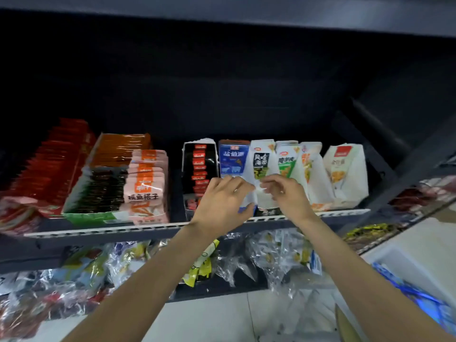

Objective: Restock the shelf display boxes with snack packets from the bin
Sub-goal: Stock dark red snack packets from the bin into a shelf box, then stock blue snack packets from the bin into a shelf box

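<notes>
A dark metal shelving unit (pixel 222 70) fills the view, its back panel black and barely lit under an upper shelf board (pixel 246 11). A pale perforated rail (pixel 103 230) runs along the front edge of the middle shelf. Below lies a light tiled floor (pixel 217 319), evenly lit.

"风吃海带" on white display box (pixel 262 166)
</notes>
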Motion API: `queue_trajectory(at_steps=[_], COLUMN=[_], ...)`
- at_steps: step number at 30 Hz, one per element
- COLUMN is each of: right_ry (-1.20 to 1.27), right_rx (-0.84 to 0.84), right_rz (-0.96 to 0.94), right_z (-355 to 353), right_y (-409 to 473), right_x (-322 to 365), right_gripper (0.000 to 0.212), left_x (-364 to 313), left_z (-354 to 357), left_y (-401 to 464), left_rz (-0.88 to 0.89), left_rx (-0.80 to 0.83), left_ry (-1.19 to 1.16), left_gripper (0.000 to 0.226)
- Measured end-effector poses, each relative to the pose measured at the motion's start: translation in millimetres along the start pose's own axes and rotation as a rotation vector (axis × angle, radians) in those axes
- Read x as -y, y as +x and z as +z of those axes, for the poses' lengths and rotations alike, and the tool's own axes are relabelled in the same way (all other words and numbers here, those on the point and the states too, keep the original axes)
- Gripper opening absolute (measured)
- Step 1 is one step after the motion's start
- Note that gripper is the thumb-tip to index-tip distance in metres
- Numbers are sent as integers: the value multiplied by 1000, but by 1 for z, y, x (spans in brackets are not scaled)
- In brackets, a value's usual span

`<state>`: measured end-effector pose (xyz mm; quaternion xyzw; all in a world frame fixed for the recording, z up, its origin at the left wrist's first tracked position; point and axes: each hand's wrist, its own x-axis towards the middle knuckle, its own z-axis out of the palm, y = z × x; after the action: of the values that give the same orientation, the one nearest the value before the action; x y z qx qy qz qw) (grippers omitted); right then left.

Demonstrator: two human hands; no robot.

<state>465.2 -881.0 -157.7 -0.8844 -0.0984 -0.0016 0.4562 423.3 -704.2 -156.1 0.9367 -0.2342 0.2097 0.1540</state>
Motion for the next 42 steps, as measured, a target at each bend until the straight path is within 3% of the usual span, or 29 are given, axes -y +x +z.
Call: queue_trajectory(at_steps=[3, 7, 13, 18, 20, 22, 26, 29, 31, 34, 37, 42], right_ry=[50, -217, -374, -578, -654, -676, -701, -626, -569, -524, -531, -654], right_rx=[-58, -78, -94, 126, 215, 283, 274, 215, 155, 117, 199, 473], right_rz=[145, 314, 633, 752, 818, 840, 738, 699, 694, 669, 586, 398], right_z=[-36, -86, -148, -184, -194, -200, -206, -209, -212, -213, -207, -192], right_y=[-39, -99, -183, -226, -240, -251, -259, -258, -253, -244, -236, -217], right_x=[-40, -117, -239, -311, -323, -327, -326, -324, -325, -328, -334, -341], right_gripper=[25, 21, 23, 57, 60, 59, 53, 43, 37, 36, 46, 66], left_x=[-52, -122, -225, -291, -314, -333, -357, -359, -352, -331, -306, -281], left_z=[33, 95, 185, 241, 262, 279, 298, 307, 303, 281, 254, 233], left_y=[12, 18, 20, 24, 28, 33, 43, 46, 46, 45, 40, 35], left_rz=[27, -33, -93, -173, -268, -373, -574, -767, -787, -727, -688, -706], left_rx=[46, 226, 530, 895, 1057, 1120, 1044, 794, 668, 536, 455, 431], left_ry=[-116, -305, -473, -632, -668, -653, -547, -600, -698, -640, -548, -523], left_gripper=[34, 31, 28, 45, 46, 39, 45, 28, 20, 21, 20, 15])
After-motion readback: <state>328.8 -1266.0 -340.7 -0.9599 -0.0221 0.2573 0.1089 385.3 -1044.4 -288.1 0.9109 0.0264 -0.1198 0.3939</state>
